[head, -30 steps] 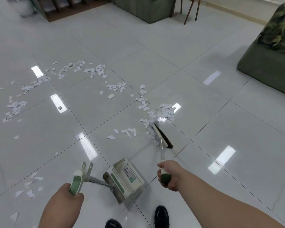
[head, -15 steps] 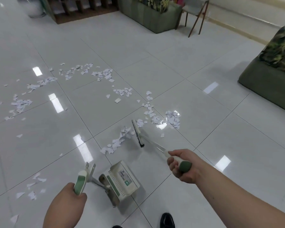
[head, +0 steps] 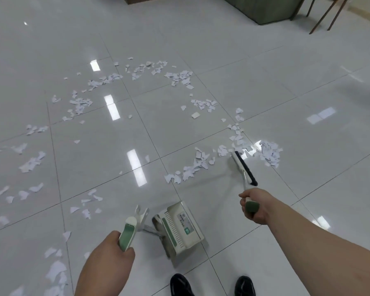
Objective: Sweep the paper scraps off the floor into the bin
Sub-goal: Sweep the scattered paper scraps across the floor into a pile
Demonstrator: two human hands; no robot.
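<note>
White paper scraps (head: pixel 192 165) lie in a wide ring over the glossy grey floor tiles, with a dense pile (head: pixel 269 149) at the right. My right hand (head: pixel 253 207) grips the green-tipped handle of a long broom whose dark-bristled head (head: pixel 244 167) rests on the floor between those two clusters. My left hand (head: pixel 113 251) holds the green and white handle of a standing dustpan (head: pixel 181 227), which sits on the floor just in front of my feet. No bin is in view.
More scraps (head: pixel 56 272) trail along the left side of the floor near me. A dark green sofa base (head: pixel 263 7) and wooden chair legs (head: pixel 323 13) stand at the far right. My black shoes (head: pixel 181 285) show at the bottom edge.
The broom head has swung back right, from beside the swept line of scraps to the pile at the right. The camera has tilted down and left. The dustpan stays put.
</note>
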